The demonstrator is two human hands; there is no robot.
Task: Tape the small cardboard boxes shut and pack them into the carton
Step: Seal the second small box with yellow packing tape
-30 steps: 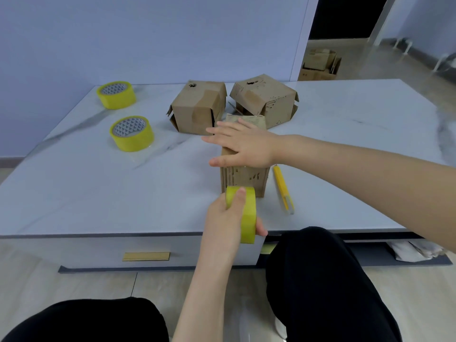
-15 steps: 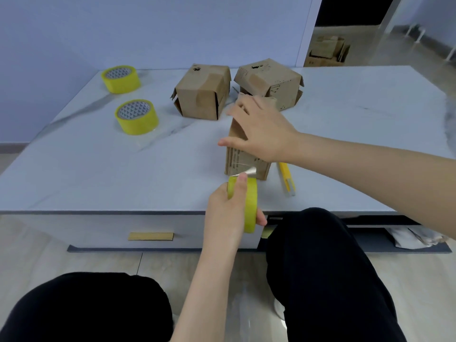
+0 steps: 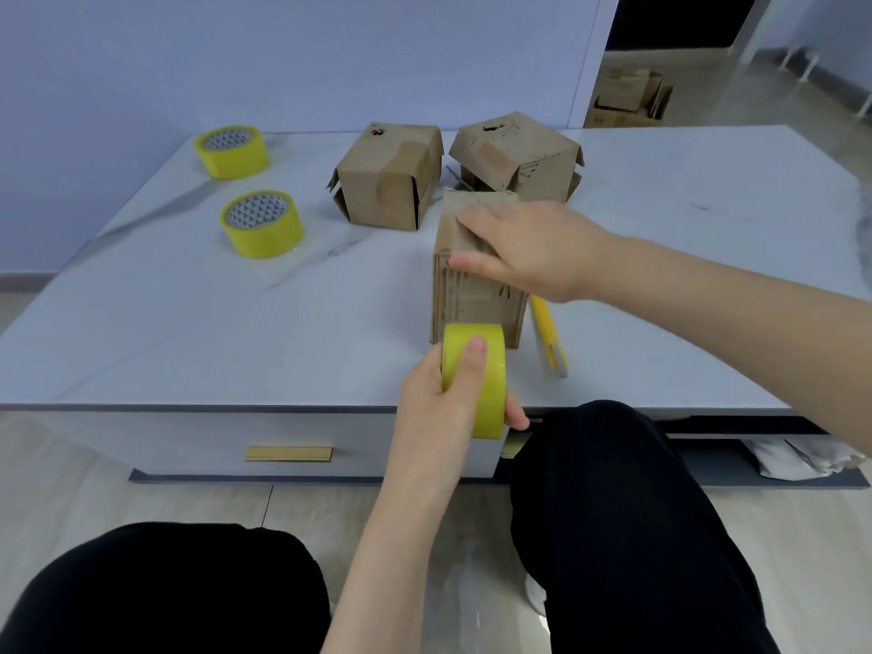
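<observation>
The top of the near box [image 3: 472,295] is mostly hidden under the right hand [image 3: 524,250]. Its fingers [image 3: 476,224] lie flat and straight across the lid, with the thumb along the front edge, pressing rather than gripping. The box stands upright near the front edge of the worktop [image 3: 188,323].

The left hand [image 3: 439,403] is wrapped round a yellow roll [image 3: 481,398], thumb over the outer face. It holds the roll right against the lower front of the box, so that bit is covered. There might be a clear strip running from roll to box, but I can't really make it out.

A yellow cutter [image 3: 547,337] lies just right of the box, its top end hidden under the wrist.

Two more boxes [image 3: 387,181] [image 3: 514,155] sit behind, flaps folded over with brown tape patches, so the contents aren't visible. Both have dark print on top, too smudgy to read. Two spare rolls [image 3: 232,151] [image 3: 262,223] sit off to the left.

Through the doorway some cartons [image 3: 630,94] are on the floor, too far off to see what's in them.
</observation>
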